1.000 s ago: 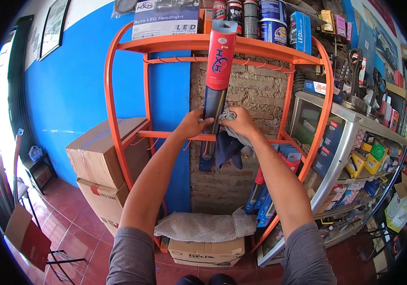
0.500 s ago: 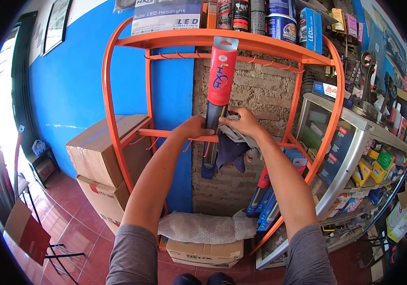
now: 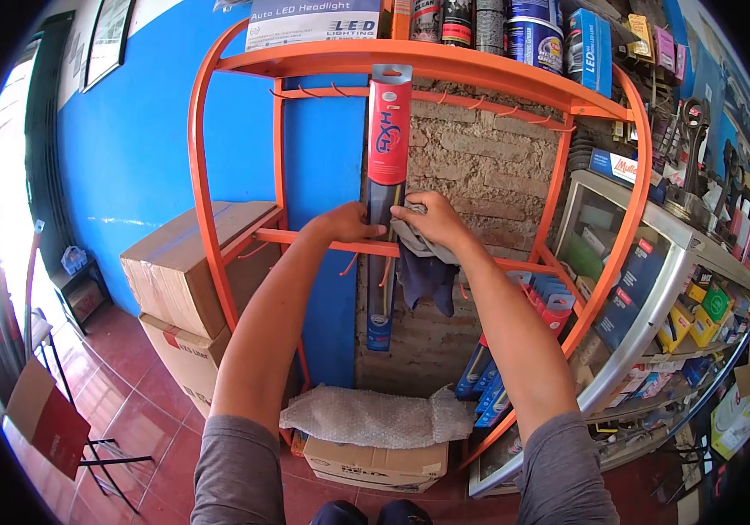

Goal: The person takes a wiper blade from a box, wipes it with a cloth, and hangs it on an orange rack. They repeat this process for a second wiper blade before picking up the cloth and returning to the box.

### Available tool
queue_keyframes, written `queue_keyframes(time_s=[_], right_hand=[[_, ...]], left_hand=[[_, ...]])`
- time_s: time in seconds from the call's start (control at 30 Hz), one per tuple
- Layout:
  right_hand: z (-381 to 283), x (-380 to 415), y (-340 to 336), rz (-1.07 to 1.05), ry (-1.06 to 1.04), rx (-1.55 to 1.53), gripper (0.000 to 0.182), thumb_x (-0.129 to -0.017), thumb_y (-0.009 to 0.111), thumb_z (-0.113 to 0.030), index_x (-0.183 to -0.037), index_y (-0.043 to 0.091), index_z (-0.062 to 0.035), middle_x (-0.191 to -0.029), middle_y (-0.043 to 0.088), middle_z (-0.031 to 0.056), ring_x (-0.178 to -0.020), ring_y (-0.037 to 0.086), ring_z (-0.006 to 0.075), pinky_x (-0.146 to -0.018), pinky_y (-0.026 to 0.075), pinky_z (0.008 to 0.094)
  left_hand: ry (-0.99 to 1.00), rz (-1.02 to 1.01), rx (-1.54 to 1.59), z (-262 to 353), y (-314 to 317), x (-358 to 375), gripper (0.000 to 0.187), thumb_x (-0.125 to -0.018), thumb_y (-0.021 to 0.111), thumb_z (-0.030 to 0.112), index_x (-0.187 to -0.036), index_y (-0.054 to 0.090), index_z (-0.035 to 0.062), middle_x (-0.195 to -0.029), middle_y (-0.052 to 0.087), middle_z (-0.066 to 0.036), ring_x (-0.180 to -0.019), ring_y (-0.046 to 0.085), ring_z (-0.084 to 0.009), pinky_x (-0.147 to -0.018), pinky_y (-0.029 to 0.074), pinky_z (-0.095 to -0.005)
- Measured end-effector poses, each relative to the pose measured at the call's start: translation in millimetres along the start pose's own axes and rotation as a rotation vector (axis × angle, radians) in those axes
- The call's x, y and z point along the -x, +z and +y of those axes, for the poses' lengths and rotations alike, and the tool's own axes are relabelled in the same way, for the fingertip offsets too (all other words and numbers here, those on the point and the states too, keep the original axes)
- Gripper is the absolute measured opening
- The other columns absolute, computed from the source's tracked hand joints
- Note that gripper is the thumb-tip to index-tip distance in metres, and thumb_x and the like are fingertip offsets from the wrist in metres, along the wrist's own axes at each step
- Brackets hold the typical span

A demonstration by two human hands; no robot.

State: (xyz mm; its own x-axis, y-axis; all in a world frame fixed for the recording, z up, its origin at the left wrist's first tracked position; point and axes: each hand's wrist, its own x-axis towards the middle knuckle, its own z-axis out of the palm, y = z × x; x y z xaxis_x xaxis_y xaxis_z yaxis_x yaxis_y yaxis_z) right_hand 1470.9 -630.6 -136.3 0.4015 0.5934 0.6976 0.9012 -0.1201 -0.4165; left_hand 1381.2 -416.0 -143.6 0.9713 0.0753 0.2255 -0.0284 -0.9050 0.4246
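Observation:
A long, narrow wiper blade pack (image 3: 388, 131), red at the top and dark blue below, stands upright in front of the orange rack. My left hand (image 3: 350, 222) grips its left edge near the middle, thumb across the front. In my right hand (image 3: 434, 220) is a crumpled grey and dark blue cloth (image 3: 426, 278), which hangs down beside the pack. The right thumb and cloth touch the pack's right edge. Both hands are level with the rack's lower bar. More wiper blade packs (image 3: 490, 372) hang low on the right, partly behind my right forearm.
The orange rack (image 3: 445, 59) has hooks on its bars and carries cans and an LED headlight box (image 3: 312, 24) on top. Cardboard boxes (image 3: 191, 271) are stacked at left. Bubble wrap (image 3: 375, 416) lies on a box below. A glass display case (image 3: 637, 289) stands right.
The pack has shifted slightly left and now hangs straighter, its lower end further down. My right hand has moved up a little with the cloth. The view has turned slightly.

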Motion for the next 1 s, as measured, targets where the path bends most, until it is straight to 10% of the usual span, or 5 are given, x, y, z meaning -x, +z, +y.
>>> queue_keyframes(time_s=[1.0], right_hand=[[7.0, -69.5, 97.3, -0.184, 0.102, 0.112, 0.048, -0.084, 0.076, -0.047, -0.101, 0.074, -0.0014, -0.095, 0.072, 0.0227, -0.092, 0.071, 0.0348, -0.082, 0.054, 0.0434]], left_hand=[[-0.153, -0.071, -0.195, -83.7, -35.0, 3.2, 0.073, -0.092, 0.062, 0.060, -0.131, 0.061, -0.0011, -0.133, 0.062, -0.025, -0.126, 0.057, -0.0384, -0.105, 0.045, -0.0457]])
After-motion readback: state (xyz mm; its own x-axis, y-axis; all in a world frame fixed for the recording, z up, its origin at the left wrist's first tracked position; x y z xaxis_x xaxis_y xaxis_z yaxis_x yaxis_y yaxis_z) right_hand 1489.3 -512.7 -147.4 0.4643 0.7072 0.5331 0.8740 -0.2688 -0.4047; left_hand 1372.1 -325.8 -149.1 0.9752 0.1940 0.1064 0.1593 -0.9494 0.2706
